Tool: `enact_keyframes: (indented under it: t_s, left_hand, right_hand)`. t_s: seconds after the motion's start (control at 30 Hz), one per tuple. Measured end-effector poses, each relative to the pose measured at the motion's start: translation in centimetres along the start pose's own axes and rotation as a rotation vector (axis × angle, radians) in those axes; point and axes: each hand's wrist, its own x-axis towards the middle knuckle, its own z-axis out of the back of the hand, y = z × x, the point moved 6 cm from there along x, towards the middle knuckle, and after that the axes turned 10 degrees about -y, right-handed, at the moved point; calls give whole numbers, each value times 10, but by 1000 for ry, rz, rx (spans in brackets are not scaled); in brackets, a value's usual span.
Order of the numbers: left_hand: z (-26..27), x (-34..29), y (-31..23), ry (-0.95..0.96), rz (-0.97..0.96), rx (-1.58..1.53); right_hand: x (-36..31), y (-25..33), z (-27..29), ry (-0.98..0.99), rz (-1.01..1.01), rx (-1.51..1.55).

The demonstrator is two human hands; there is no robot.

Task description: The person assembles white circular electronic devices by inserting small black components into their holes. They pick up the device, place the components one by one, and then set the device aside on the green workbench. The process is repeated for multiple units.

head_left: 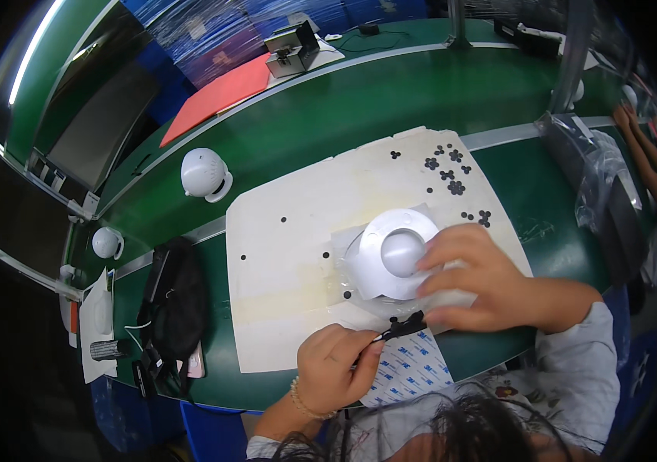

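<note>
My left hand (336, 363), with a beaded bracelet at the wrist, pinches a dark strip (405, 327) between thumb and fingers. Small round black bits stick up from that strip. Just beyond it lies a white round housing (378, 245) with a ring-shaped base and a domed middle, on clear plastic wrap. My right hand (478, 281) has its fingers apart at the housing's right edge, slightly blurred. Whether its fingertips press on the housing I cannot tell. White backing paper with blue print (409, 369) lies under the strip, by the table's near edge.
A cream cardboard sheet (282, 300) covers the green bench, with several black round pads (455, 187) at its far right. White domed devices (205, 173) stand at the left, near a black bag (178, 289). A plastic-wrapped dark box (598, 192) and another person's arms (640, 138) are at the right.
</note>
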Motion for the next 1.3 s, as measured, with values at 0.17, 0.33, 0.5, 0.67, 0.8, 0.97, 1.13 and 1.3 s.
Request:
enact_keyframes:
  t_s: [0.17, 0.33, 0.5, 0.67, 0.8, 0.97, 1.13, 1.3]
  left_hand:
    - [-5, 0, -1, -6, -24, -2]
    - [-5, 0, -2, -8, -41, 12]
    - [-7, -1, -3, -9, -69, 18]
    - [-5, -2, -3, -4, -64, 27]
    - [-8, -1, -6, 1, -62, 32]
    - [-10, 1, -2, 54, -39, -3]
    - [-10, 2, -1, -96, 14, 127]
    - [-18, 4, -3, 15, -127, 165]
  right_hand:
    - [-2, 9, -12, 45, 103, 24]
    - [-1, 4, -3, -37, 18, 160]
    - [3, 14, -26, 109, -39, 165]
    - [0, 13, -19, -11, 24, 239]
    - [3, 24, -30, 0, 120, 378]
    - [-8, 37, -30, 115, 298, 415]
    - [2, 13, -15, -62, 91, 503]
    - [25, -47, -8, -230, -368, 626]
